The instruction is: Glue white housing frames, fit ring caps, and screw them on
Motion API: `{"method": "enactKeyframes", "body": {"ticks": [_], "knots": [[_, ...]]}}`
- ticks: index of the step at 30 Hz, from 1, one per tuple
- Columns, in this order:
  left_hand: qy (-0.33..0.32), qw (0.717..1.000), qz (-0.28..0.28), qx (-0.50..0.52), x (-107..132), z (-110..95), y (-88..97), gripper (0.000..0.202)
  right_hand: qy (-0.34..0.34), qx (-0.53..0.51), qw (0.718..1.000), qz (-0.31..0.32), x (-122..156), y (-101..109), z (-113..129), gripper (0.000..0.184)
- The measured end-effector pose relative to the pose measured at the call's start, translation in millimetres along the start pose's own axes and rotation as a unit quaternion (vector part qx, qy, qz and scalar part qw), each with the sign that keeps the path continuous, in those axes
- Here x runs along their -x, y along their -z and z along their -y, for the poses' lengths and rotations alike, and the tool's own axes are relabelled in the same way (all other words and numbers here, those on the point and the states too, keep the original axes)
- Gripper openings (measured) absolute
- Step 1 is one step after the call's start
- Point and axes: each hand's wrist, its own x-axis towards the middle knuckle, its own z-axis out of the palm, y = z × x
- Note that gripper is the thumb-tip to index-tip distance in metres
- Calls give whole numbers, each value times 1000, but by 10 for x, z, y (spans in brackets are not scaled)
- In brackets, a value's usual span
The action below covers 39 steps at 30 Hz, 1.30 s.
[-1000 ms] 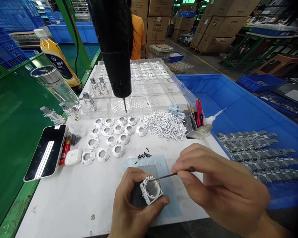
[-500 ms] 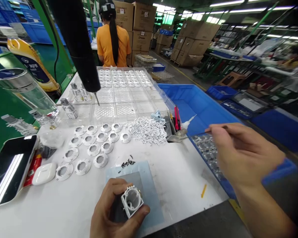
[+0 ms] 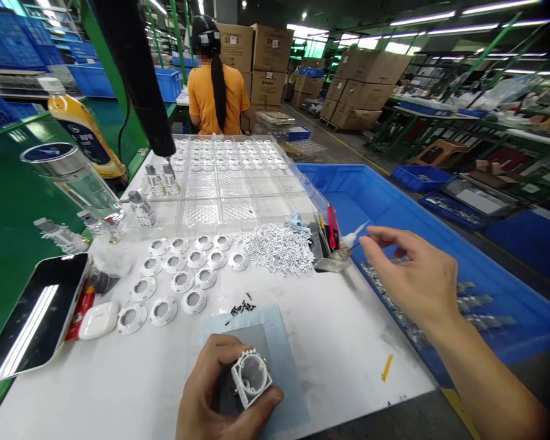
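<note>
Left hand clamps a white housing near the table edge; right hand open above blue crate.

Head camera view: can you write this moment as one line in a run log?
Left hand: grips white plastic housing | Right hand: open, above blue crate | Nearby: white plastic rings

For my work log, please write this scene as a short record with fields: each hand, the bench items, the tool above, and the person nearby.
Left hand: holds a white plastic socket frame
Right hand: raised by a blue plastic crate, thin dark pick at its fingertips
Bench: white ring flanges, small white parts, black screws, clear plastic tray
Above: black electric screwdriver
Nearby: co-worker in orange shirt, back turned
</note>
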Motion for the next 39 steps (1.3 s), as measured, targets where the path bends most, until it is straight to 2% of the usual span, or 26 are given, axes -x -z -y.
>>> {"method": "enactKeyframes", "body": {"ticks": [2, 4, 6, 8, 9, 11, 13, 16, 18, 21, 25, 29, 32, 36, 37, 39], "knots": [[-2, 1000, 10, 1, -14, -12, 9, 24, 6, -7, 1000, -13, 45, -19, 90, 28], [-5, 1000, 20, 4, -23, -15, 16, 23, 32, -40, 999, -1, 113, -76, 253, 25], [-9, 1000, 24, 9, -22, -6, 21, 24, 88, -94, 987, 92, 191, -196, 480, 16], [-14, 1000, 23, 12, -13, 14, 26, 25, 149, -132, 957, 213, 253, -387, 734, 16], [-17, 1000, 21, 12, -7, 26, 31, 25, 170, -136, 943, 253, 269, -503, 856, 17], [-19, 1000, 19, 15, 3, 50, 45, 26, 192, -122, 927, 298, 265, -748, 1063, 19], [-12, 999, 21, 21, 10, 66, 66, 27, 197, -99, 922, 318, 221, -962, 1209, 16], [9, 999, 27, 36, 14, 66, 97, 26, 203, -87, 917, 332, 143, -1103, 1321, 12], [19, 998, 27, 47, 15, 53, 110, 26, 204, -98, 916, 330, 131, -1044, 1330, 14], [26, 998, 24, 54, 9, 32, 119, 25, 201, -131, 916, 323, 216, -785, 1224, 16], [33, 997, 19, 66, -1, 14, 115, 24, 200, -146, 915, 319, 471, -420, 878, 12], [65, 992, 16, 105, 5, 0, 120, 26, 190, -108, 912, 346, 704, -263, 578, 11], [134, 979, 10, 151, 6, -8, 161, 39, 225, -102, 903, 351, 801, -218, 538, 15], [239, 943, 13, 230, -18, -43, 234, 77, 244, -132, 889, 365, 854, -146, 607, 19], [254, 936, 10, 243, -26, -62, 246, 81, 240, -138, 887, 369, 857, -126, 623, 20], [287, 927, 6, 243, -38, -102, 263, 74, 239, -144, 885, 373, 850, -95, 645, 22]]}}
